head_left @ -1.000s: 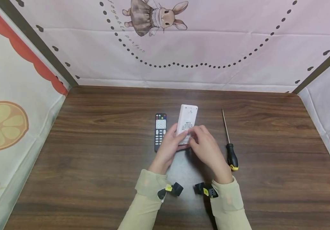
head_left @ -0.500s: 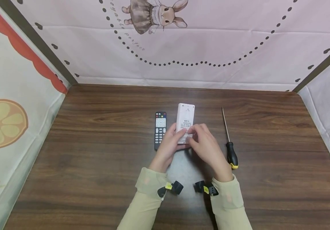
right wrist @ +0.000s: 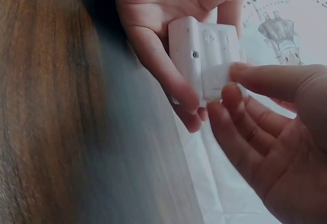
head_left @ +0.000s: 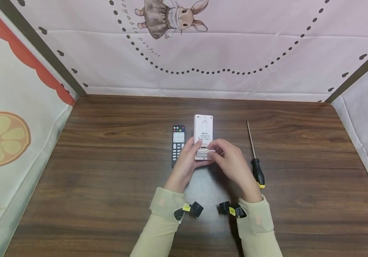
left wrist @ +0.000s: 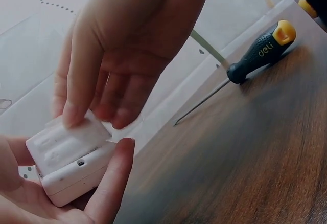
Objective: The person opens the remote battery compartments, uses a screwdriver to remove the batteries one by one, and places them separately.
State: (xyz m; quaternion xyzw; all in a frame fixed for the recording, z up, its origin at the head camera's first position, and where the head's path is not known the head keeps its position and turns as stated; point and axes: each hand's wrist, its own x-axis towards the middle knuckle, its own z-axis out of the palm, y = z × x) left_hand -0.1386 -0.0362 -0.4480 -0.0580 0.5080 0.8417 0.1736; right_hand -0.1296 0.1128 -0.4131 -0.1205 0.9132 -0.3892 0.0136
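Note:
A white remote control point(head_left: 203, 126) lies back side up in my left hand point(head_left: 184, 162), printed text facing the head camera. My left thumb presses its side edge, with other fingers beneath it. Over its lower end, my right hand point(head_left: 232, 162) pinches a thin white battery cover point(left wrist: 96, 129) between thumb and fingertips, mostly hidden by those fingers. A shallow compartment with long grooves point(right wrist: 209, 63) shows under them in the right wrist view. Whether the cover is fully apart from the remote cannot be told.
A dark remote control point(head_left: 178, 137) with pale buttons lies left of the hands. To their right lies a screwdriver point(head_left: 257, 171) with a black and yellow handle, its tip pointing away. The wooden table point(head_left: 107, 160) meets a printed cloth wall point(head_left: 235, 53) behind.
The white remote has shifted a little left and turned straighter. At its lower end, the battery cover now shows as a raised edge under my right fingers. Dark remote and screwdriver stay put.

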